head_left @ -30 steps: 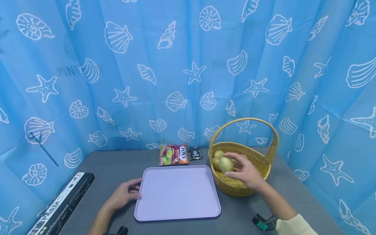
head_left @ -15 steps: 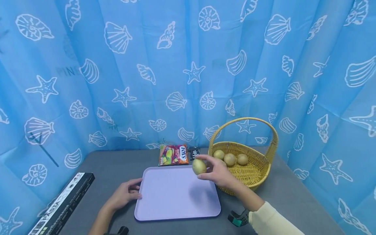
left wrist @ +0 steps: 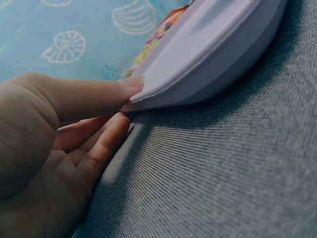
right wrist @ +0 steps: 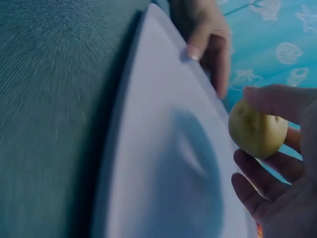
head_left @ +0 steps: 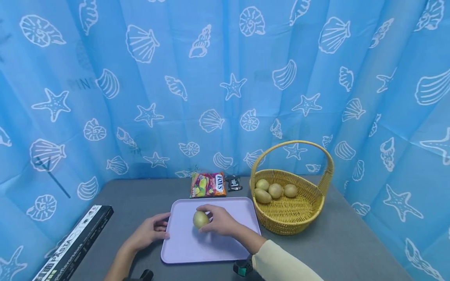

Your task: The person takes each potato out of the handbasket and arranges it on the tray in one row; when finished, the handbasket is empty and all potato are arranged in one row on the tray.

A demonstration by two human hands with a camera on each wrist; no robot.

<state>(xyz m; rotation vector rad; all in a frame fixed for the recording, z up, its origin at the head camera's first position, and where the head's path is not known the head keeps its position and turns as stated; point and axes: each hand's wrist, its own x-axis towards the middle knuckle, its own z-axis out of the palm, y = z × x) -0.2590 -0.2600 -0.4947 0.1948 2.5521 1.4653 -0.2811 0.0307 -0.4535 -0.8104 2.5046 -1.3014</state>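
Left hand (head_left: 149,233) pinching a tray (head_left: 190,249) by its edge, right hand (head_left: 220,221) half-curled, gripping a potato (head_left: 200,220), tray lying beneath it

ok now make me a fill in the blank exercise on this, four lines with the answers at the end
1. While the right hand holds a potato over the tray, the ____ hand touches the tray's edge.
2. Inside the basket, ____ more potatoes can be seen.
3. Beside the candy bag lies a small packet that is mostly ____.
4. The curtain behind the table shows white sea shapes on a ____ background.

Missing words: left, four, black, blue.
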